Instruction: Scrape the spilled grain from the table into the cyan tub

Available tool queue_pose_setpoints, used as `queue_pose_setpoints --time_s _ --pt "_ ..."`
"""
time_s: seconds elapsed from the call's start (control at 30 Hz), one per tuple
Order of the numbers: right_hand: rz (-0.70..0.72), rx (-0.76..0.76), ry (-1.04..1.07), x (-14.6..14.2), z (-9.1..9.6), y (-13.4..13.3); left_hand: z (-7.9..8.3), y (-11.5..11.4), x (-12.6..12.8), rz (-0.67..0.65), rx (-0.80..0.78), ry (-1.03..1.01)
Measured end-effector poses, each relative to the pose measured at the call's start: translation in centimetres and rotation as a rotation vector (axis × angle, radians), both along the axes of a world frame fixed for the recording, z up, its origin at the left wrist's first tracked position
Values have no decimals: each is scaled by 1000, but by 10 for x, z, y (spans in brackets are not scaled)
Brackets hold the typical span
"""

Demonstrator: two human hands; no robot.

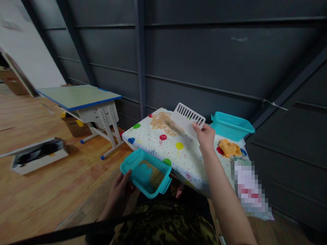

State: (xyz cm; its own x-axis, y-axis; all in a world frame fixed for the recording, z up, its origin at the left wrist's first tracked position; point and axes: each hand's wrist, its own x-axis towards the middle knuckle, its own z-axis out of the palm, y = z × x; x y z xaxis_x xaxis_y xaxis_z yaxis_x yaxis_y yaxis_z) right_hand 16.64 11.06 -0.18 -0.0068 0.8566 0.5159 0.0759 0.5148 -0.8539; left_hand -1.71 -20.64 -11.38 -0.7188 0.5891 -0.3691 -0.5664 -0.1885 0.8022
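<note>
My left hand (124, 183) grips the near left rim of a teal plastic tub (135, 175), held tilted at the table's front edge. Small golden-brown beans or grains (155, 175) lie along its right side. My right hand (205, 136) pinches the slotted edge of a flat white plastic scraper (182, 120) over the table. Left of the scraper, a spread of tan grains (162, 122) lies on the tablecloth, and its lower edge is against or close to them; exact contact is unclear.
The table has a white dotted cloth (153, 139). A second teal tub (231, 126) and an orange cloth (230, 148) sit at its right, above a pixelated packet (249, 187). A desk (81, 97) and an open white box (41, 161) stand left; a dark panelled wall (199, 51) rises behind.
</note>
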Motion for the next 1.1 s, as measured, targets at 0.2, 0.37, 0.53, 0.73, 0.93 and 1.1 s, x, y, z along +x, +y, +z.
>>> queue_pose_setpoints --time_s 0.2,0.37,0.53,0.73,0.93,1.1 --pt "3 -93 -46 -24 -28 63 -9 1 -4 10 -25 -16" --pt "-42 -93 -83 -29 -45 61 -10 0 -4 -5 -27 -9" --pt "-49 -117 -138 -33 -48 57 -7 -1 -1 -23 -40 -16" --pt "-9 -126 -174 -38 -47 47 -6 -1 -1 -20 -43 -7" --pt "96 -107 -188 -40 -43 35 -4 -2 1 -10 -53 -22" --pt "123 -112 -206 -45 -43 27 -3 -2 1 -11 -64 -19"
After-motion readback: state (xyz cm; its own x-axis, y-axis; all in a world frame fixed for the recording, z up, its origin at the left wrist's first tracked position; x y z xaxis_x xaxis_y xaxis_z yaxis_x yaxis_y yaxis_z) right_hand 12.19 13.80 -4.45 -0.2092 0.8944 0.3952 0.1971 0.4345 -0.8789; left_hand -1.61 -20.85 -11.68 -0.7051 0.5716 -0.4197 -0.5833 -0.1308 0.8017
